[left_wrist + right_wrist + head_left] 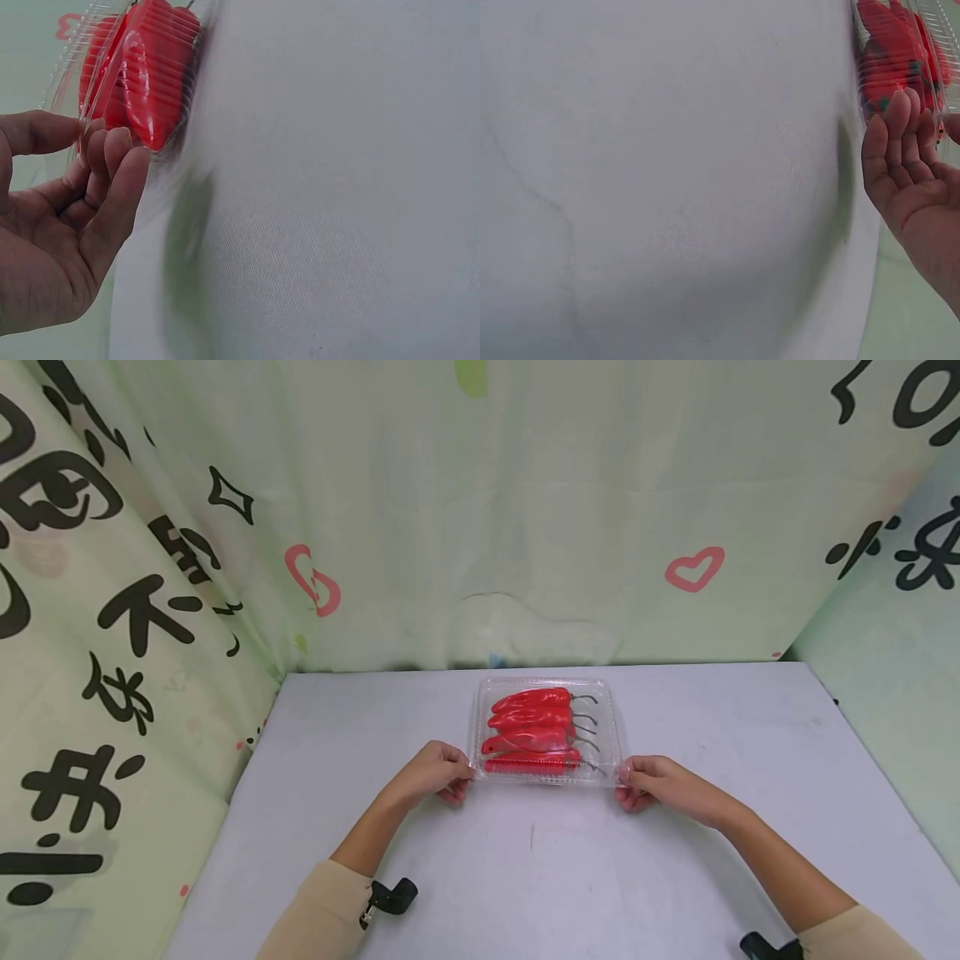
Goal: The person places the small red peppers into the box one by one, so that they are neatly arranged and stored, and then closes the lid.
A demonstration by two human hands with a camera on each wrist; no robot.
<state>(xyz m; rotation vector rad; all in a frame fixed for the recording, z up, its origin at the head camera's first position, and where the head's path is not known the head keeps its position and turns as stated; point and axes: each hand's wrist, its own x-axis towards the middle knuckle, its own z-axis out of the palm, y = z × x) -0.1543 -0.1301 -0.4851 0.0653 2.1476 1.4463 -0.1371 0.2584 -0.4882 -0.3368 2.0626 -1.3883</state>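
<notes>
A clear plastic clamshell box [546, 683] with ridged walls lies towards the back of the table, its lid over several red peppers [531, 718] whose thin stems point right. At the box's front left corner my left hand [438, 772] pinches the rim between thumb and forefinger. The front right corner is pinched the same way by my right hand [648, 781]. In the left wrist view, the left thumb and forefinger meet at the box's edge, the other fingers curled below. The right wrist view cuts off the right thumb at the frame's edge.
The white table [540, 877] reaches back to a pale green curtain [480, 527] printed with hearts and black characters. More curtain hangs along the left and right sides. A black strap-on camera [393, 896] sits on the left wrist, another [768, 946] on the right.
</notes>
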